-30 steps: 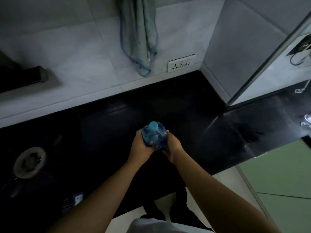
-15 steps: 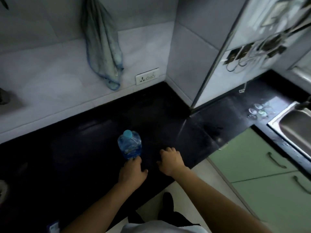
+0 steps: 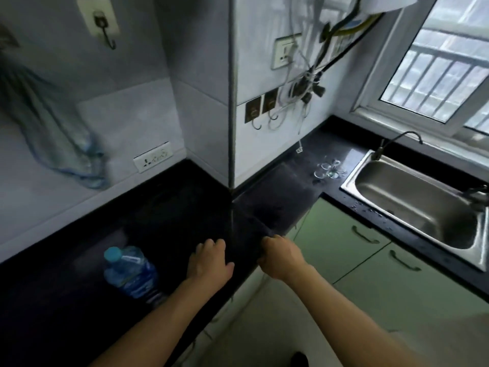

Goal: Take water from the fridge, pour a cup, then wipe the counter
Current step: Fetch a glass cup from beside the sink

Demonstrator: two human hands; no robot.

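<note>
Your left hand (image 3: 209,263) and right hand (image 3: 281,256) curl loosely, empty; the blue-capped clear plastic bottle (image 3: 129,271) waits for pouring near the black counter's (image 3: 172,207) front edge.

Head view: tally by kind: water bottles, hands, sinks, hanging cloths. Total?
water bottle: 1
hands: 2 (left hand, right hand)
sink: 1
hanging cloth: 1
total: 5
</note>
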